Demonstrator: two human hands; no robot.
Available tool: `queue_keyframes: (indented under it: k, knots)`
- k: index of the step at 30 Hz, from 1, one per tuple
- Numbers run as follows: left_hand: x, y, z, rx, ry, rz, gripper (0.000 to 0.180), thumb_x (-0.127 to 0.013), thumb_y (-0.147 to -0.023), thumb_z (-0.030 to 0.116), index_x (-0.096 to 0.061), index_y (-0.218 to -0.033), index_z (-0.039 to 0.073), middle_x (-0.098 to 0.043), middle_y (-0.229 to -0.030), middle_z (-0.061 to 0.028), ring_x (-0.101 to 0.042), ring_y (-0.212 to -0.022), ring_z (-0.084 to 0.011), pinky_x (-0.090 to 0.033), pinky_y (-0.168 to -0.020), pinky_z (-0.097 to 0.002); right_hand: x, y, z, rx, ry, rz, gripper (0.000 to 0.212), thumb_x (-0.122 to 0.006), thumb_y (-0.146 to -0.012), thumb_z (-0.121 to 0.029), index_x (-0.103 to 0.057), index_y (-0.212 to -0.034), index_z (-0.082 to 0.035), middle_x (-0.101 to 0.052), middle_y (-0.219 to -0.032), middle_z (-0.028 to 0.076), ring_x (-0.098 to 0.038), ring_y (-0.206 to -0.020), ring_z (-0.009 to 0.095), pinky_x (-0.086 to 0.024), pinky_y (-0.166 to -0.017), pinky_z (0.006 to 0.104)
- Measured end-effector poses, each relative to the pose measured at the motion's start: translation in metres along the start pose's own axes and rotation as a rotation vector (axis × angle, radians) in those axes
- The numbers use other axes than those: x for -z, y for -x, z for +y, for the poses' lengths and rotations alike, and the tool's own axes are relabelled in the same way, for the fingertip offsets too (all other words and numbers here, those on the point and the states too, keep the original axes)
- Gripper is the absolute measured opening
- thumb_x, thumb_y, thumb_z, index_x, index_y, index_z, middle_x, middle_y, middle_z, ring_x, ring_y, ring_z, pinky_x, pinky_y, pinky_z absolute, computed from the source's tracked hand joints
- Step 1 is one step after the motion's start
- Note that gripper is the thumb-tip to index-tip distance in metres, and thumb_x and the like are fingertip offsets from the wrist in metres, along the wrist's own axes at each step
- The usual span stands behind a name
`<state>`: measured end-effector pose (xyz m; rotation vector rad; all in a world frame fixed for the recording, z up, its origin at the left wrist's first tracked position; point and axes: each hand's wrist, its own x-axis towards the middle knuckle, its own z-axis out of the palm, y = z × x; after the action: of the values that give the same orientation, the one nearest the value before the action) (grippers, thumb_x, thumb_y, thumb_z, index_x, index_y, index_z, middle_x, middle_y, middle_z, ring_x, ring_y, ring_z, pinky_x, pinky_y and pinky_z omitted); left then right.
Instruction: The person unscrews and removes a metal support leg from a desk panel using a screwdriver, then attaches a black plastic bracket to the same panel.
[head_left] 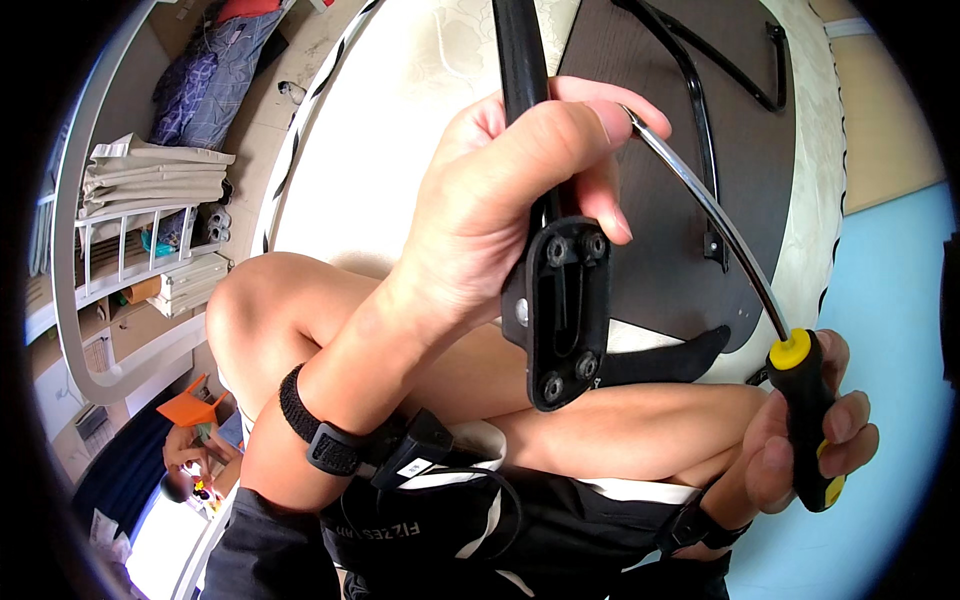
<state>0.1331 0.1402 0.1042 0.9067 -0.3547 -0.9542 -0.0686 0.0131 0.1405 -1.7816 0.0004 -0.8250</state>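
My left hand is wrapped round a black metal tube. At the tube's lower end is a black bracket plate with a long slot and bolts at its corners. In my right hand is a screwdriver with a black and yellow handle. Its shiny shaft slants up to the left, and the tip is beside my left thumb and forefinger; whether it touches them I cannot tell. Behind lies a dark board with black tubular legs on it.
The board rests on a cream mattress with black-and-white piping. My crossed legs are just below the bracket. At the left are a white railing, folded cloth and an orange chair. Another person sits at lower left.
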Motion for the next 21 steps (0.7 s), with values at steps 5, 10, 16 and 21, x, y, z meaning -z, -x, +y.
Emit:
queue_keyframes:
  k: [5,10,16,21]
  knots:
    - [0.0015,0.0000,-0.0006,0.004,0.016,-0.008,0.038,-0.039,-0.093,0.024,-0.055,-0.107,-0.007,-0.051,-0.056,-0.0012,-0.040,-0.051,-0.0098,-0.030,-0.045,-0.0232,-0.0004,-0.0002,-0.0011,-0.007,0.000,-0.002,0.035,-0.068,-0.069,0.000,-0.047,-0.090,-0.018,-0.055,-0.103,-0.007,-0.047,-0.113,0.041,-0.051,-0.090,0.0421]
    - [0.0025,-0.0001,-0.0011,0.000,0.029,-0.023,0.037,-0.039,-0.093,0.024,-0.055,-0.106,-0.006,-0.052,-0.057,-0.0015,-0.040,-0.050,-0.0098,-0.030,-0.046,-0.0230,0.0003,-0.0004,-0.0009,-0.001,-0.010,0.010,0.035,-0.068,-0.069,0.000,-0.047,-0.090,-0.018,-0.055,-0.103,-0.007,-0.048,-0.112,0.042,-0.050,-0.090,0.0423]
    - [0.0035,-0.0003,-0.0024,-0.034,0.011,-0.033,0.036,-0.039,-0.093,0.024,-0.054,-0.105,-0.007,-0.053,-0.057,-0.0018,-0.040,-0.050,-0.0101,-0.031,-0.047,-0.0234,-0.0016,-0.0001,0.0004,0.020,-0.041,0.039,0.033,-0.068,-0.068,0.001,-0.048,-0.087,-0.018,-0.056,-0.099,-0.006,-0.050,-0.108,0.042,-0.051,-0.089,0.0438]
    - [0.0010,0.0002,-0.0004,0.013,0.007,0.031,0.033,-0.041,-0.092,0.024,-0.056,-0.102,-0.005,-0.053,-0.055,-0.0018,-0.042,-0.050,-0.0100,-0.031,-0.048,-0.0237,-0.0052,0.0008,0.0036,0.062,-0.024,0.038,0.034,-0.069,-0.066,0.000,-0.048,-0.085,-0.017,-0.057,-0.096,-0.004,-0.051,-0.107,0.044,-0.052,-0.088,0.0455]
